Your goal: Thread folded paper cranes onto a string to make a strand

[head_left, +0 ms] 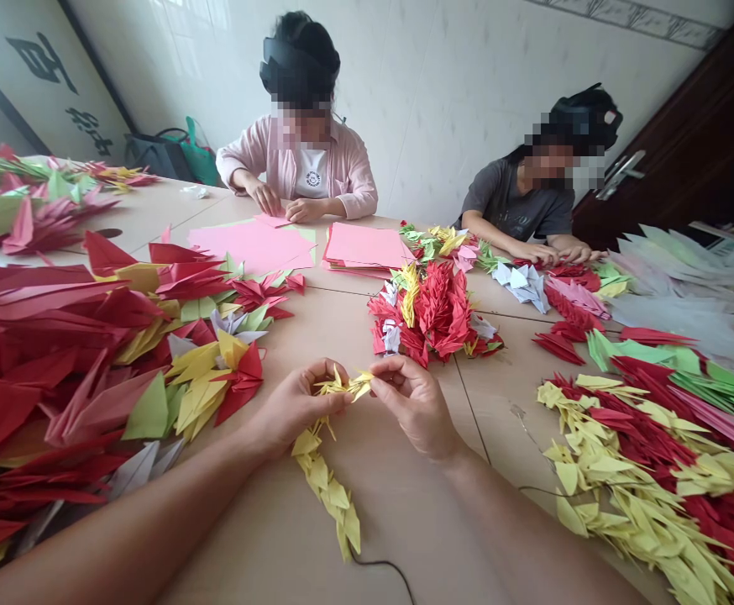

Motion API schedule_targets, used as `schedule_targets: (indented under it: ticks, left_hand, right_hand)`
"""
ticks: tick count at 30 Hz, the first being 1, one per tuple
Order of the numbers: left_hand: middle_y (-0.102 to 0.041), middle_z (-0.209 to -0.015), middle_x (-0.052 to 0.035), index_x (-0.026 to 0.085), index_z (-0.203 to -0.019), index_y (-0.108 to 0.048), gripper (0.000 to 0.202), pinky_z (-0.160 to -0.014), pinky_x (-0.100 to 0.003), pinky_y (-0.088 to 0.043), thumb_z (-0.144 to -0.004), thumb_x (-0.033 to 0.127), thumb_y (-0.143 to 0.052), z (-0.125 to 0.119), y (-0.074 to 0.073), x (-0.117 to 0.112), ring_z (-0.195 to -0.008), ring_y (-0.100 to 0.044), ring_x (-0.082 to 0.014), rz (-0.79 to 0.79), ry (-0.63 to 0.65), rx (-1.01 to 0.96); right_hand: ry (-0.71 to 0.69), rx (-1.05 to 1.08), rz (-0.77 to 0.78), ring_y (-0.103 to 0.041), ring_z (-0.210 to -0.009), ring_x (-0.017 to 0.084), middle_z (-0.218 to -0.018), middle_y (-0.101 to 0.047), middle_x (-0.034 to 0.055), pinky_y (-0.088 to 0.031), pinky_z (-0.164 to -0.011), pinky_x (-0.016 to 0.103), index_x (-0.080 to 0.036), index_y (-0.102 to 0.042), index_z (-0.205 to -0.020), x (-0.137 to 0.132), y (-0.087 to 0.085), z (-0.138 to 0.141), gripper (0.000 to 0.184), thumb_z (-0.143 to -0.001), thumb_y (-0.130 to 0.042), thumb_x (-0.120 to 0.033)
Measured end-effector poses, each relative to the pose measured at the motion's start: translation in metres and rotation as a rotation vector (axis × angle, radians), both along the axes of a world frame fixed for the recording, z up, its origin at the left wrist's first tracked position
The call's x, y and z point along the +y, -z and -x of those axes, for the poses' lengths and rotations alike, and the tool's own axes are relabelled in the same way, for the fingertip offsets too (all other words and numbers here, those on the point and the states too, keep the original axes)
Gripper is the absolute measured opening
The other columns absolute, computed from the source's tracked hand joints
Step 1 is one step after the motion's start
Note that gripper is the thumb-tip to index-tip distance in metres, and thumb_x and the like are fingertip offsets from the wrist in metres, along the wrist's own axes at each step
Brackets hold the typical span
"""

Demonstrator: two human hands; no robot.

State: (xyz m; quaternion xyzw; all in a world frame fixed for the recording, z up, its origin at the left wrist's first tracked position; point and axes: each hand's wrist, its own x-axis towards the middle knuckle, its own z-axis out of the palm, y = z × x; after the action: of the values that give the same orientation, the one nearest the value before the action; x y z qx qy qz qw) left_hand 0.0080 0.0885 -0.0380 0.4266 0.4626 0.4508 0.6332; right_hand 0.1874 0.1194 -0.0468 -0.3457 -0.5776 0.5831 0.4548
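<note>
A string of small yellow folded-paper pieces hangs from my hands and trails over the table toward me, a dark cord coming out of its lower end. My left hand is closed round the upper part of this string. At its upper right end, my right hand pinches a yellow piece between thumb and fingertips. Just beyond my hands lies a bunch of red folded-paper strings with some yellow and white ones. The cord inside the pieces I hold is mostly hidden.
Large red, pink and yellow folded papers are heaped at left. Yellow and red paper strings cover the right side. Pink paper sheets are stacked farther back. Across the table, one person handles pink paper; another works at right.
</note>
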Motion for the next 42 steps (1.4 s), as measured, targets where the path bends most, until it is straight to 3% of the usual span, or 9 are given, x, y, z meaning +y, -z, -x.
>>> schedule_targets:
  ticks: [5,9,17,25,29,33,42]
  left_hand:
    - [-0.06,-0.08,0.0043,0.019,-0.086,-0.063,0.027,-0.064,-0.02,-0.042,-0.07,0.031,-0.081,0.002,0.004,-0.001,-0.068,-0.052,-0.0085,-0.024,0.019,0.022]
    - [-0.061,-0.086,0.0028,0.019,-0.089,-0.063,0.031,-0.071,-0.022,-0.043,-0.069,0.033,-0.081,0.001,0.005,-0.001,-0.078,-0.056,-0.0118,-0.044,0.032,0.025]
    - [-0.06,-0.084,0.0027,0.019,-0.088,-0.059,0.032,-0.067,-0.022,-0.041,-0.07,0.035,-0.081,0.0,0.003,-0.001,-0.077,-0.055,-0.0123,-0.045,0.045,0.021]
    - [-0.063,-0.087,0.0027,0.02,-0.088,-0.061,0.031,-0.074,-0.022,-0.044,-0.069,0.032,-0.083,0.0,0.002,-0.003,-0.082,-0.057,-0.0124,-0.026,0.076,-0.033]
    - [-0.065,-0.096,0.0,0.02,-0.099,-0.066,0.027,-0.08,-0.025,-0.046,-0.078,0.034,-0.075,0.003,0.004,-0.002,-0.086,-0.058,-0.014,-0.02,0.066,-0.037]
    - [-0.066,-0.094,-0.002,0.02,-0.11,-0.065,0.033,-0.077,-0.026,-0.047,-0.082,0.036,-0.071,0.004,0.005,-0.001,-0.085,-0.06,-0.0152,0.02,0.046,-0.056]
    - [-0.066,-0.086,0.0012,0.022,-0.104,-0.059,0.03,-0.074,-0.025,-0.047,-0.08,0.032,-0.074,0.001,0.007,0.0,-0.08,-0.063,-0.0135,-0.024,0.05,-0.125]
  right_hand:
    - [-0.155,-0.074,0.008,-0.058,-0.085,0.015,-0.099,-0.062,0.003,-0.049,-0.077,0.031,-0.024,-0.061,-0.118,-0.004,-0.003,-0.001,0.043,-0.076,-0.068,-0.018]
    - [-0.21,-0.098,0.024,-0.057,-0.092,0.015,-0.107,-0.057,0.0031,-0.047,-0.084,0.032,-0.026,-0.055,-0.124,-0.005,-0.001,-0.001,0.049,-0.077,-0.066,-0.019]
    - [-0.211,-0.089,0.073,-0.055,-0.083,0.011,-0.106,-0.048,0.0008,-0.048,-0.078,0.028,-0.028,-0.056,-0.12,-0.003,0.001,-0.002,0.045,-0.077,-0.072,-0.029]
    - [-0.218,-0.102,0.074,-0.061,-0.084,0.016,-0.104,-0.058,0.004,-0.05,-0.079,0.033,-0.022,-0.061,-0.11,0.001,0.005,0.0,0.032,-0.081,-0.07,-0.032]
    - [-0.157,-0.077,0.088,-0.06,-0.08,0.015,-0.097,-0.058,0.0023,-0.049,-0.077,0.031,-0.021,-0.06,-0.108,0.0,-0.001,-0.001,0.034,-0.078,-0.071,-0.034]
    - [-0.113,-0.069,0.118,-0.057,-0.077,0.015,-0.089,-0.057,0.0007,-0.048,-0.077,0.031,-0.02,-0.059,-0.107,0.001,-0.006,-0.002,0.034,-0.079,-0.069,-0.036]
    - [-0.163,-0.042,0.185,-0.059,-0.083,0.014,-0.1,-0.056,0.0024,-0.053,-0.069,0.028,-0.022,-0.059,-0.111,0.003,-0.001,-0.003,0.041,-0.078,-0.071,-0.043]
